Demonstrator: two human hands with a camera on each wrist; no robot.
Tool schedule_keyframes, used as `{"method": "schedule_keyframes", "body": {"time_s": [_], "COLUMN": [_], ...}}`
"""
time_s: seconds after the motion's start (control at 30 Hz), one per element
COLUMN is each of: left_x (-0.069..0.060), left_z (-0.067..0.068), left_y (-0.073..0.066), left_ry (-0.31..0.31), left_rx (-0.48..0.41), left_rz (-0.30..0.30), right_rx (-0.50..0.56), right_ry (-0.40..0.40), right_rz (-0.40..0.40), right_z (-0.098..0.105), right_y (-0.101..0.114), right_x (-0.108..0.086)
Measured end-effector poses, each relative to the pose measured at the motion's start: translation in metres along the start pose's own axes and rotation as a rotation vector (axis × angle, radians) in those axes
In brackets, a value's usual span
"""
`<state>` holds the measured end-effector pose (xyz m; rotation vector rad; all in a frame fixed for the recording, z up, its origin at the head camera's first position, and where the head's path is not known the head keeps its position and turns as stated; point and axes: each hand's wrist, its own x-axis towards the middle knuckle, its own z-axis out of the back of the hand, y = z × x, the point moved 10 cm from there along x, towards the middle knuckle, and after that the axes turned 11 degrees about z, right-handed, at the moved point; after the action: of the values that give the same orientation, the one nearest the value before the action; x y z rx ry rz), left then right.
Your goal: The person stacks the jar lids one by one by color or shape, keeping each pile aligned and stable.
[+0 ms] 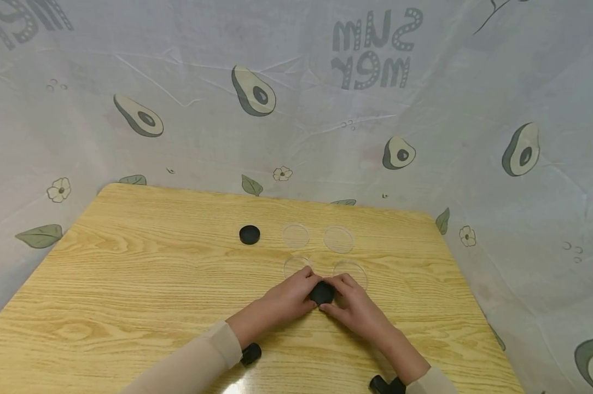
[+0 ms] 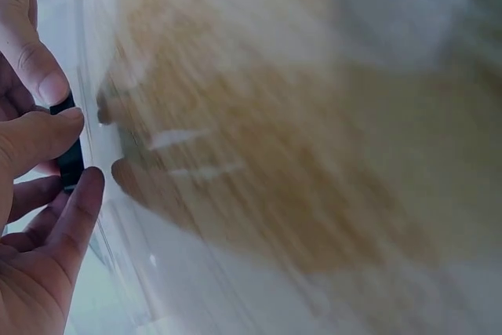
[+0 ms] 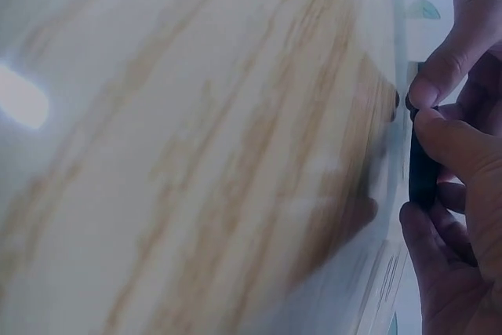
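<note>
Both hands hold one flat, round black disc (image 1: pixel 322 294) between them, at the middle front of the table. My left hand (image 1: pixel 290 296) pinches its left side with thumb and fingers; my right hand (image 1: pixel 356 308) does the same on the right. Edge-on in the left wrist view, the black disc (image 2: pixel 70 151) looks thick and short-sided, just above the tabletop. The right wrist view shows its dark rim (image 3: pixel 423 166) between the fingertips. Just behind the hands lie two clear round dishes (image 1: pixel 296 261) (image 1: pixel 360 267), each partly covered by a hand.
A second black disc (image 1: pixel 249 235) lies farther back on the wooden table (image 1: pixel 144 284). To its right are two more clear round pieces (image 1: pixel 296 235) (image 1: pixel 338 239). Behind the table hangs a printed cloth (image 1: pixel 306 142). Black wrist-worn devices (image 1: pixel 251 354) sit under the forearms.
</note>
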<state>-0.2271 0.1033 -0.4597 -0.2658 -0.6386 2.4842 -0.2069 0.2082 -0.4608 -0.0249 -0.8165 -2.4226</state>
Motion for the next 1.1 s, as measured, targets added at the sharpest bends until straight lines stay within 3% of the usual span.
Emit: {"method": "schedule_keyframes", "body": {"time_s": [0.67,1.1], "left_x": [-0.013,-0.03], "left_z": [0.014,0.034], "left_y": [0.019,0.046], "left_ry": [0.004,0.009], "left_rx": [-0.052,-0.138], "left_rz": [0.036,0.069], "right_rx": [0.068,0.092], "right_ry": [0.046,0.073], "right_rz": [0.004,0.02], "right_z": [-0.006,-0.019], "right_y": [0.02,0.042], "right_x": [0.019,0.043]}}
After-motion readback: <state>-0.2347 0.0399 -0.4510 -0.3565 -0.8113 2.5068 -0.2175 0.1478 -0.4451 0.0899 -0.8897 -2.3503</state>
